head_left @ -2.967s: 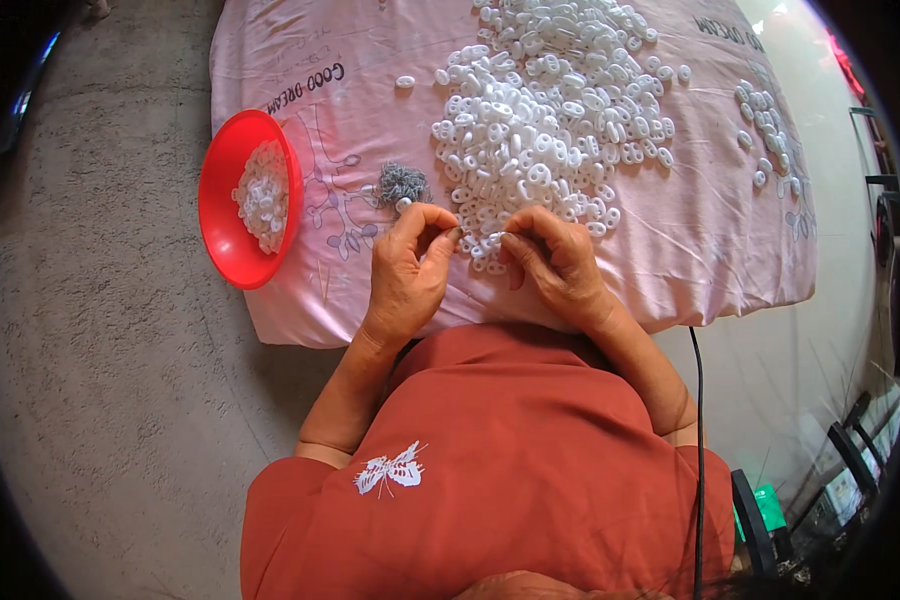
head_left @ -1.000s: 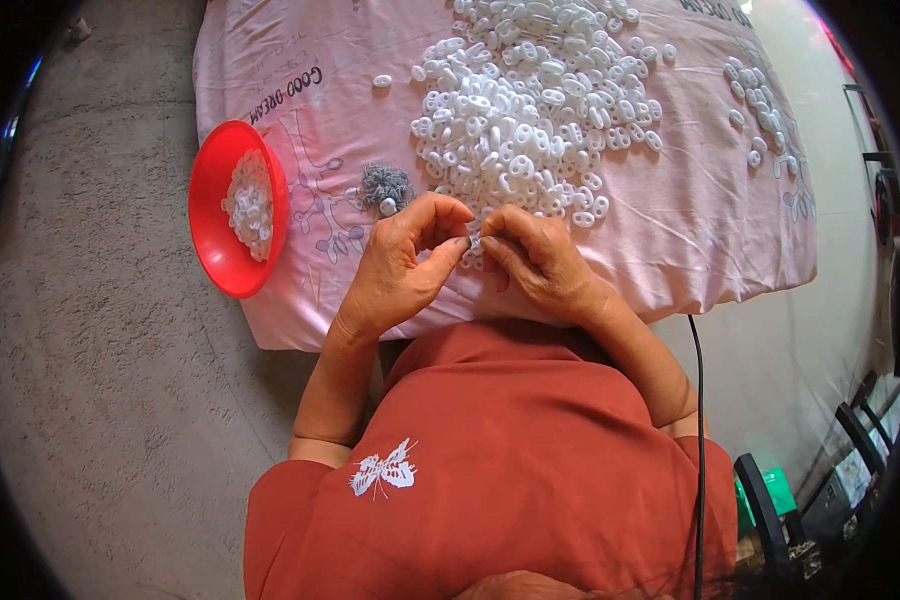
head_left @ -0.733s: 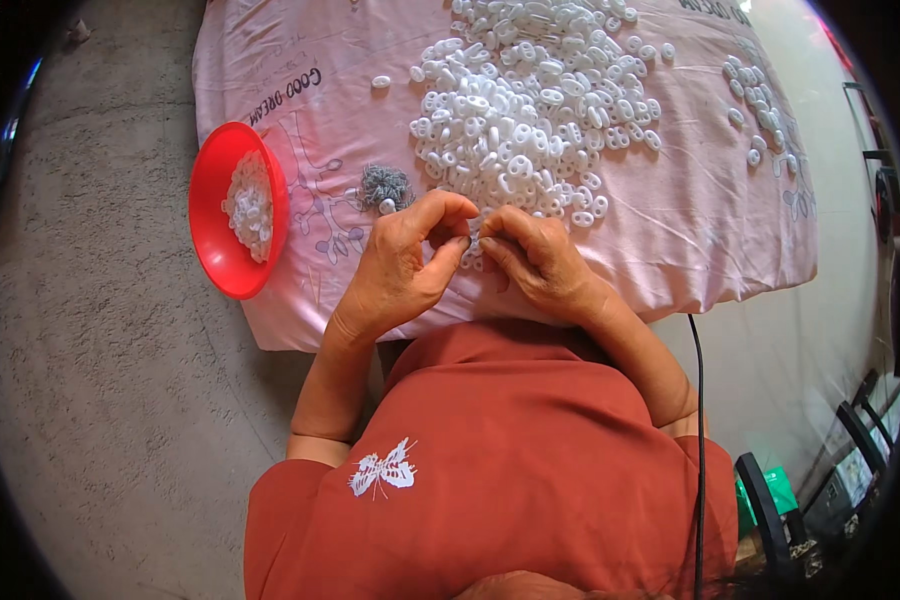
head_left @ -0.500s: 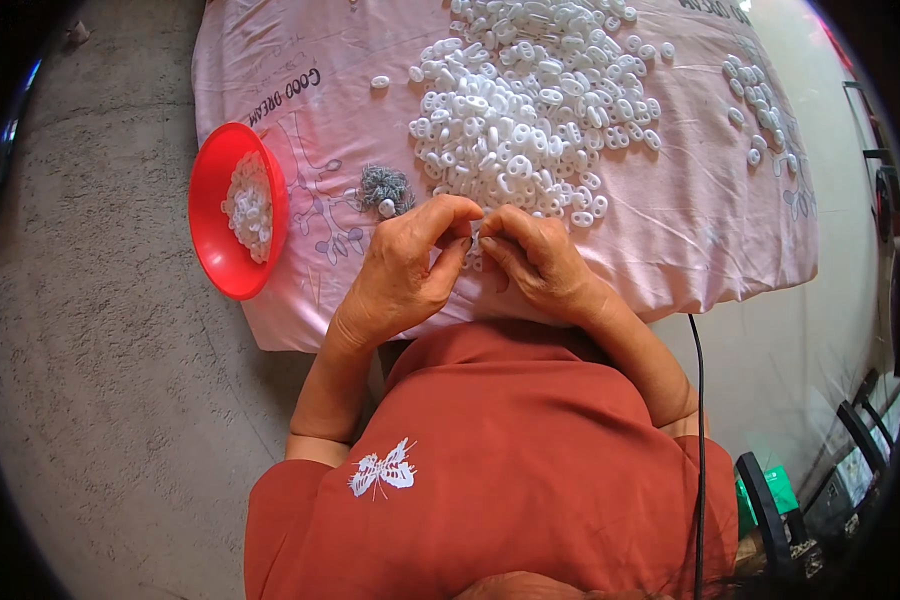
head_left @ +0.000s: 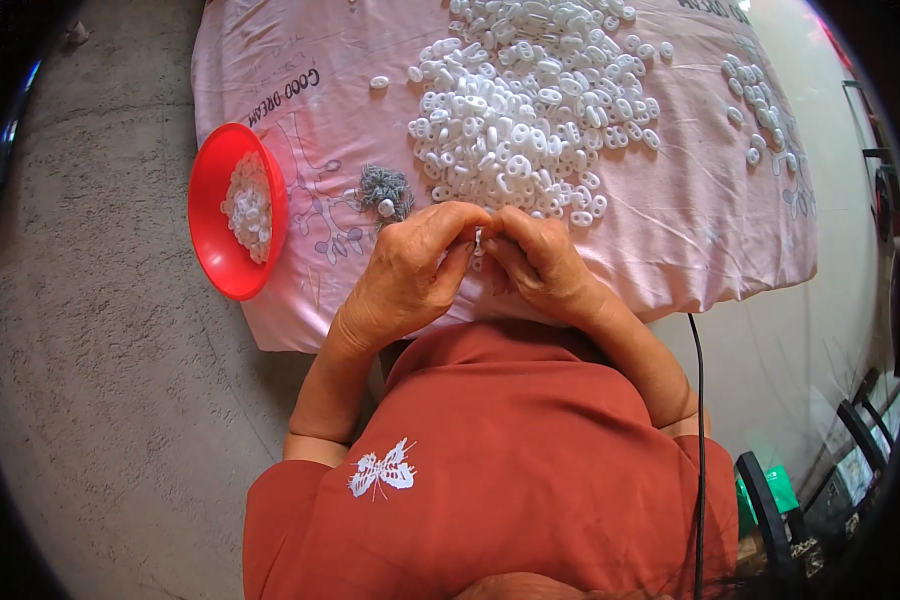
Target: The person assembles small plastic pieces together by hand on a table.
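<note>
Your left hand [head_left: 410,270] and right hand [head_left: 542,262] meet fingertip to fingertip, both pinched shut on one small white plastic piece [head_left: 479,240] — it sits at the near edge of the pink cloth [head_left: 690,220]. The white pile [head_left: 530,110] lies at twelve o'clock, the red bowl [head_left: 215,255] at nine.

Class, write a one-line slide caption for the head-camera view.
Left hand and right hand pinch a small white piece together over a pink cloth, beside a heap of white rings and a red bowl.
</note>
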